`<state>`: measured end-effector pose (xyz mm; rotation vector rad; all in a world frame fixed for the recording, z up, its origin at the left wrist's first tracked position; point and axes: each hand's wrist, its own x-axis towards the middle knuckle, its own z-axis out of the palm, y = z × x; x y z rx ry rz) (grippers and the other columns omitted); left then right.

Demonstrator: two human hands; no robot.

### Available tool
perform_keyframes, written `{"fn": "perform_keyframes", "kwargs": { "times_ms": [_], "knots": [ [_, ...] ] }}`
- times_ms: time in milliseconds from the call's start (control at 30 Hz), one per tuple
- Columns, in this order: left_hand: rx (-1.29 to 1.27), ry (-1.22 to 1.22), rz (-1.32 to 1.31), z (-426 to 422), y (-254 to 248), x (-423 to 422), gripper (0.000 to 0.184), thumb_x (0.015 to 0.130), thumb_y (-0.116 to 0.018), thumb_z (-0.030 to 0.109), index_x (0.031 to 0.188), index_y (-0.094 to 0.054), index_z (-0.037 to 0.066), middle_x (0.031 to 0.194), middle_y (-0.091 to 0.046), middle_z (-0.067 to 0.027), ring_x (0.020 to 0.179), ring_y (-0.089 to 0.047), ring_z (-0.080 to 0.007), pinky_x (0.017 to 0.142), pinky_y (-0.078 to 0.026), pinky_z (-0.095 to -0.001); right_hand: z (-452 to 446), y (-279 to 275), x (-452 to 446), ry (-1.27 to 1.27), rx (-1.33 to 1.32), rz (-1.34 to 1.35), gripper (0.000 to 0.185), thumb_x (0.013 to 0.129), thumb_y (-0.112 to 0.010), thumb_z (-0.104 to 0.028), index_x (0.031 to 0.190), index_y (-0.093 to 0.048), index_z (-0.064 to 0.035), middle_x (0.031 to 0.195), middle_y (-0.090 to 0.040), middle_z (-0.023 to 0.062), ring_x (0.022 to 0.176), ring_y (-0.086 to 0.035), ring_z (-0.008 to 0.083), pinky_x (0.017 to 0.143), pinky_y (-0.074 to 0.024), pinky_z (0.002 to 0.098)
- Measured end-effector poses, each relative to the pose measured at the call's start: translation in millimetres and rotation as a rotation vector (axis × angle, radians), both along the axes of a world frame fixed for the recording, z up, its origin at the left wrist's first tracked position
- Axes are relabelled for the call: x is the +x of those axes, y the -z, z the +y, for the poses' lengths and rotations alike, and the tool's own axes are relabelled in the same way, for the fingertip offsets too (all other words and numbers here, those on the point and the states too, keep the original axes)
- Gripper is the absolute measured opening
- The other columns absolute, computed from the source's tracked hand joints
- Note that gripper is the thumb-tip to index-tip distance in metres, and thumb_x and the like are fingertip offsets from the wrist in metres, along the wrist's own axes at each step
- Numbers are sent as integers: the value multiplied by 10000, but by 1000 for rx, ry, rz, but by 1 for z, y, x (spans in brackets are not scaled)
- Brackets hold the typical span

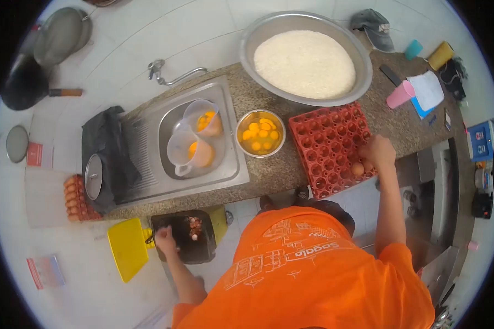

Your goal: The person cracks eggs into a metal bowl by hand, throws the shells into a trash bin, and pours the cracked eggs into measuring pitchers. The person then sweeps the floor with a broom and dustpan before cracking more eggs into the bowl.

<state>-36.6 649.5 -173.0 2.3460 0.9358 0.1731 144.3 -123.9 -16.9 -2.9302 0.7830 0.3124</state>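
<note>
My right hand (381, 152) is over the right side of a red egg tray (319, 131), its fingers curled round an egg (368, 164) that they partly cover. Another brown egg (358, 169) sits in a cup of the tray beside it. Down at the left, my left hand (165, 239) hangs over a dark open bin (195, 249); its fingers are too small and blurred to read. Broken eggshells (194, 226) lie inside the bin. A steel bowl (261, 134) of cracked eggs with whole yolks stands left of the tray.
Two clear plastic jugs with yolks, the nearer jug (184, 151) among them, stand in the sink (239, 164). A large metal basin (362, 71) of white grainy food is behind the tray. A pink cup (400, 94) stands right. The bin's yellow lid (127, 249) hangs open.
</note>
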Motion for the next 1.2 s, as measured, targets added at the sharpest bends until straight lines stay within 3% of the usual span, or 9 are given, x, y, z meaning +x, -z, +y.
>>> {"fn": "perform_keyframes", "kwargs": {
  "times_ms": [67, 100, 233, 567, 633, 800, 867, 1000, 1200],
  "knots": [
    [-90, 267, -307, -40, 14, 44, 205, 887, -827, 139, 855, -709, -26, 966, -732, -161, 889, -695, -266, 816, -553, -403, 0, -1, 2, 15, -1, -35, 392, 742, -829, -344, 950, -793, -15, 972, -766, 251, 968, -755, 422, 825, -608, 507],
    [-74, 353, -206, -129, -46, 88, 219, 875, -834, 159, 907, -705, -16, 1008, -723, -177, 934, -689, -300, 857, -539, -412, 1, 2, -3, 14, -11, -23, 392, 742, -829, -344, 950, -793, -15, 972, -766, 251, 968, -755, 422, 825, -608, 507],
    [216, 507, -289, -180, -49, 130, 315, 854, -831, 160, 1089, -685, 9, 1088, -701, -169, 970, -677, -331, 864, -530, -414, 4, 7, 7, 0, -35, 109, 531, 699, -885, -409, 1057, -787, -30, 1042, -775, 236, 1002, -760, 400, 849, -620, 484],
    [-689, 809, -37, -290, -91, 149, 268, 941, -773, 102, 1176, -674, 19, 1071, -751, -63, 943, -729, -200, 866, -565, -330, -62, -2, 13, -357, 313, 151, 498, 596, -914, -365, 978, -812, -63, 900, -782, 152, 785, -749, 317, 719, -597, 420],
    [-925, 898, 49, -332, -94, 159, 286, 1025, -695, 138, 1282, -631, 30, 1174, -721, -67, 1090, -701, -192, 926, -564, -334, -17, -31, 4, -506, 583, 102, 558, 609, -927, -428, 1018, -808, -68, 1008, -772, 146, 944, -739, 344, 799, -588, 436],
    [-1669, 858, 334, -416, -111, 166, 347, 1137, -505, 243, 1440, -504, 73, 1415, -598, -109, 1199, -644, -220, 954, -575, -390, 115, -23, -21, -912, 705, -8, 533, 737, -872, -301, 1169, -713, -32, 1130, -668, 172, 1023, -694, 363, 891, -547, 444],
    [-1583, 796, 289, -410, -91, 171, 348, 1139, -503, 255, 1429, -506, 64, 1362, -614, -110, 1165, -649, -224, 947, -574, -394, 141, -4, -26, -659, 1019, -259, 529, 785, -818, -150, 1223, -559, -3, 1183, -547, 218, 1038, -648, 407, 904, -529, 474],
    [-1580, 508, 105, -380, -82, 188, 410, 1152, -450, 369, 1373, -531, 34, 1253, -641, -118, 1111, -643, -234, 963, -547, -388, 176, 18, -13, -502, 883, -969, 489, 831, -762, -31, 1253, -515, -28, 1222, -496, 246, 1151, -562, 440, 949, -517, 484],
    [-1749, 300, -106, -393, -114, 225, 443, 1154, -425, 388, 1399, -524, 33, 1261, -648, -116, 1096, -641, -235, 956, -528, -377, 214, 48, 14, -788, 826, -812, 523, 915, -714, -74, 1413, -556, -35, 1270, -598, 234, 1176, -618, 425, 1010, -519, 444]
  ]
}}
